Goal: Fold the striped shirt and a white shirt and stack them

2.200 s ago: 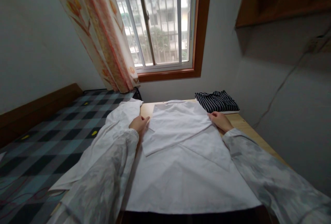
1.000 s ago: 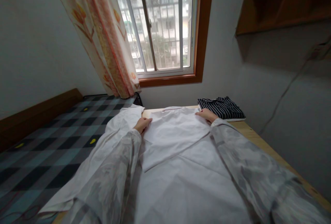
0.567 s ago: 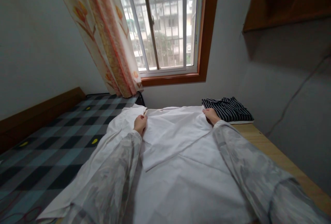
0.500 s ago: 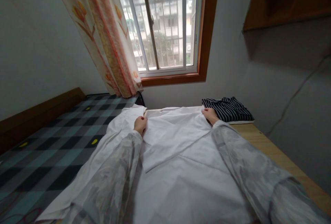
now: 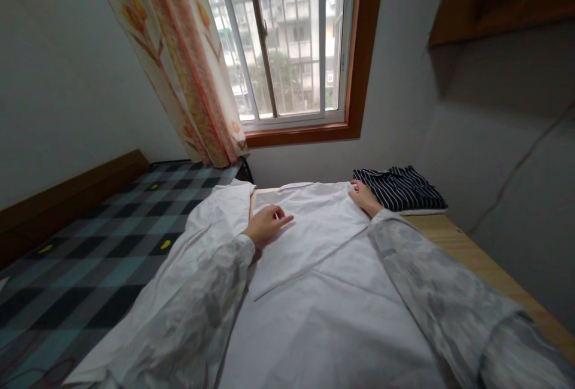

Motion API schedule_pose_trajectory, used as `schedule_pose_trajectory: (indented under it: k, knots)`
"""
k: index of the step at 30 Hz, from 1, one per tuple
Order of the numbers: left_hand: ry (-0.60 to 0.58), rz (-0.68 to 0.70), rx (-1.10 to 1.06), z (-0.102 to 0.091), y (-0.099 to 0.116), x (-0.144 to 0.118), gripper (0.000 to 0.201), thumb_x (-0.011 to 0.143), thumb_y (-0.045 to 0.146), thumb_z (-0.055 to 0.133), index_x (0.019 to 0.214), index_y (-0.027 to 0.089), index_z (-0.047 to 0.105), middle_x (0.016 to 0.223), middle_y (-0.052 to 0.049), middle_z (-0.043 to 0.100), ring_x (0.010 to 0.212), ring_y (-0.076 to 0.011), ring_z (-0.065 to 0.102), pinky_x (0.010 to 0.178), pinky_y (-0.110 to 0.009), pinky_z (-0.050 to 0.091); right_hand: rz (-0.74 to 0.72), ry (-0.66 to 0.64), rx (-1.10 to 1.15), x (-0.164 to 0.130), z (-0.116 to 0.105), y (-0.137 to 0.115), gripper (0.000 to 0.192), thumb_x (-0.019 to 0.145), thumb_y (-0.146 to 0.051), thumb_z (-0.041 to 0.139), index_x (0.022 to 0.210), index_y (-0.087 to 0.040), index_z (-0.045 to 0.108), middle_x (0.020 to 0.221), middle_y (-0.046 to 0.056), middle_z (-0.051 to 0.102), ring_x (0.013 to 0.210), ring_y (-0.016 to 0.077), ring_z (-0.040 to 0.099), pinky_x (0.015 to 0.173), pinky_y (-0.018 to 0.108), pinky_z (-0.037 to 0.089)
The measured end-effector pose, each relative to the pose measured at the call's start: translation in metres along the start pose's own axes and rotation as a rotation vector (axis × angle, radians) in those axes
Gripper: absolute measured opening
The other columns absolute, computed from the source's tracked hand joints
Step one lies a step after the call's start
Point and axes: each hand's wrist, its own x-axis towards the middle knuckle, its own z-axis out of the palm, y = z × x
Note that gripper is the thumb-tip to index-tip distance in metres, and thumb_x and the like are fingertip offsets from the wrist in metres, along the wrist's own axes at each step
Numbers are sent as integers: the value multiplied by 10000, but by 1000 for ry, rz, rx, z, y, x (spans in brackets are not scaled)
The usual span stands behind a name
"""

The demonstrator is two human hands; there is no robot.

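White garment [image 5: 323,317]: lower ctr to mid-frame, on tabletop [image 5: 442,236].
L hand [image 5: 266,225]: mid-frame, over garment; fingers apart, no pinch.
R hand [image 5: 365,197]: ctr-right, at garment edge; pinch can't tell.
Smoothing: prob. step in hand; next calls for light, flat touch.

Left hand [image 5: 267,227]: bare
Right hand [image 5: 366,198]: bare
Cuffs [image 5: 245,247]: pale, softly gathered around the wrists, just behind the hands
Left sleeve [image 5: 193,311]: long, loose, wrinkled, blotched pale and darker grey
Right sleeve [image 5: 431,281]: same mottled cloth; dark curved line [image 5: 486,341] well behind the hand, seam or crease unclear
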Motion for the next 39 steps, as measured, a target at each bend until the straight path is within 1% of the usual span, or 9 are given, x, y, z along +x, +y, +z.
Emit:
schedule_pose_trajectory:
  k: [3,7,15,18,22,30,33,36,39]
  knots:
    - [-158,93,-78,4,6,-9,419,831,617,808,901,208,747,956,-68,713,848,-220,623,815,-338,516,-72,-11,-31,-4,3,0,543,874,-182,664,1412,-120,628,1424,191,723,1303,281,689,1154,370,497]
    - [-234,83,-145,3,10,-16,351,798,546,797,901,213,754,958,-60,712,855,-217,617,808,-328,514,-203,12,-152,-14,3,3,587,909,-239,644,1476,-108,565,1509,228,647,1409,316,611,1235,416,434]
    - [-178,12,-145,0,13,-27,319,886,541,672,845,225,654,832,-22,692,783,-186,598,740,-296,481,-292,-30,-290,-38,1,12,760,982,-385,619,1644,-105,371,1644,235,536,1524,333,524,1279,431,390]
    - [-134,-95,-165,-8,8,-33,352,907,582,651,891,232,626,777,-3,686,724,-177,587,676,-284,456,-341,-66,-366,-46,2,10,812,1003,-435,606,1683,-86,331,1684,243,494,1562,337,485,1311,443,348]
    - [-219,-251,-102,-17,-3,-44,365,833,581,740,868,225,667,737,-11,711,691,-195,618,624,-285,437,-411,-171,-490,-54,6,8,860,993,-506,638,1690,-76,374,1755,238,405,1631,351,393,1357,433,269]
    - [-224,-225,77,-24,-9,-48,248,866,472,744,816,230,740,792,-44,764,769,-231,689,711,-306,460,-331,-264,-538,-60,11,9,799,1049,-589,548,1672,-100,437,1781,230,365,1668,359,330,1367,483,222]
    - [-221,-217,126,-26,-9,-49,231,892,459,738,852,233,758,820,-49,777,769,-230,698,718,-305,454,-278,-240,-499,-59,10,2,749,1061,-576,542,1640,-109,462,1734,234,444,1630,356,395,1336,472,278]
    - [-237,-218,157,-28,-10,-52,232,917,456,717,865,236,767,859,-62,791,795,-240,712,724,-308,456,-247,-161,-453,-61,9,-6,562,1084,-417,508,1549,-102,526,1532,240,644,1452,333,587,1236,415,395]
    - [-247,-226,186,-29,-11,-54,246,925,463,704,852,238,775,889,-77,800,818,-254,719,737,-316,462,-259,-58,-490,-73,6,-7,446,1049,-294,547,1450,-102,580,1411,239,698,1350,329,635,1167,377,428]
